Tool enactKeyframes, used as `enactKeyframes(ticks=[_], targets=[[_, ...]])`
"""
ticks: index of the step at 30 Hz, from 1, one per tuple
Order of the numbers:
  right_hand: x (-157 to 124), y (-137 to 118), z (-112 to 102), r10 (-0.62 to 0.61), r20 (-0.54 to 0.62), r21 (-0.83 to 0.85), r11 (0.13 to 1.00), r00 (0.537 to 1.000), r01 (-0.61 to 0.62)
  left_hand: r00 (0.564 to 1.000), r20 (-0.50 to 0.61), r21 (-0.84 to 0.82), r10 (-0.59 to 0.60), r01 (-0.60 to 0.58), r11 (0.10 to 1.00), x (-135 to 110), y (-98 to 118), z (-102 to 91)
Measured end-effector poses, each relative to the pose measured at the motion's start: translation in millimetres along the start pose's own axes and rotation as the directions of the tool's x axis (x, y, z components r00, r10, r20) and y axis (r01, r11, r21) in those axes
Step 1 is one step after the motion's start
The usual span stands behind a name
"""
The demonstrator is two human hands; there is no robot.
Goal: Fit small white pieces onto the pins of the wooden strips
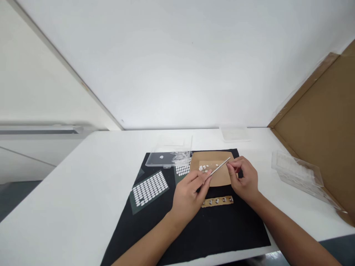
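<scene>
My left hand (191, 192) pinches a thin, pale grey stick (220, 167) near its lower end. The stick slants up to the right over a shallow brown cardboard tray (197, 159). My right hand (244, 177) is closed, thumb and fingertips pressed together beside the stick's upper end. Whatever those fingertips hold, if anything, is too small to make out. Small white pieces (203, 168) lie in the tray. Below it on the black mat (210, 236) is a tan strip (220, 201) bearing several shiny round pieces, its left end close to my left hand.
Left on the mat lies a dark sheet with white ovals (149, 189); a second oval sheet (183, 169) is partly covered. A clear plastic case (166, 162) holds clear slivers. Clear containers stand at the back (235, 134) and right (298, 170), near a cardboard panel (321, 111).
</scene>
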State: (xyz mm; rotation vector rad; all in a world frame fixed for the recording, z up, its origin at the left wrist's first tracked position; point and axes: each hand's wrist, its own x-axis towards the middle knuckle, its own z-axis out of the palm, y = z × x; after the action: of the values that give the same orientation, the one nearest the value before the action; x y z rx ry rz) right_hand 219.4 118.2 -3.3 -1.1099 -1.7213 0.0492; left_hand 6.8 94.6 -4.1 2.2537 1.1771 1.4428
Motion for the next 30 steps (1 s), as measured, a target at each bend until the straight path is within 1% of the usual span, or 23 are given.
enactKeyframes(ticks=[5,9,11,16,21,23,27,30], targets=[[-0.9,0.0,5.1,-0.069,0.007,-0.068,0.995,0.998,0.069,1.0,0.005,0.024,0.02,-0.02,1.0,-1.4,-0.1,0.5],[-2.6,0.6,7.9,-0.098,0.011,-0.139,0.985,0.995,0.099,0.999,0.017,0.069,0.038,-0.039,0.997,-1.4,-0.6,0.2],[-3.4,0.7,8.2,-0.11,0.014,-0.15,0.983,0.994,0.111,0.999,0.02,0.093,0.045,-0.046,0.995,-1.9,-1.0,0.4],[-5.4,-1.9,9.2,-0.163,0.091,-0.144,0.974,0.982,0.175,0.999,0.019,0.106,0.033,-0.035,0.994,-3.3,-0.4,1.3],[-4.4,-4.7,12.9,-0.135,0.038,-0.184,0.973,0.99,0.139,1.0,0.008,0.086,0.024,-0.024,0.996,-1.3,2.2,2.3],[-3.0,-4.6,14.7,-0.138,0.036,-0.202,0.969,0.99,0.142,1.0,0.006,0.085,0.021,-0.022,0.996,-0.8,2.2,2.8],[-1.0,-4.1,18.3,-0.132,0.075,-0.237,0.961,0.988,0.146,1.0,0.002,0.104,0.003,-0.003,0.995,-1.5,0.4,3.9],[-1.8,-5.0,20.0,-0.127,0.112,-0.219,0.964,0.986,0.149,1.0,-0.007,0.126,-0.004,0.005,0.992,-2.3,-0.8,4.7]])
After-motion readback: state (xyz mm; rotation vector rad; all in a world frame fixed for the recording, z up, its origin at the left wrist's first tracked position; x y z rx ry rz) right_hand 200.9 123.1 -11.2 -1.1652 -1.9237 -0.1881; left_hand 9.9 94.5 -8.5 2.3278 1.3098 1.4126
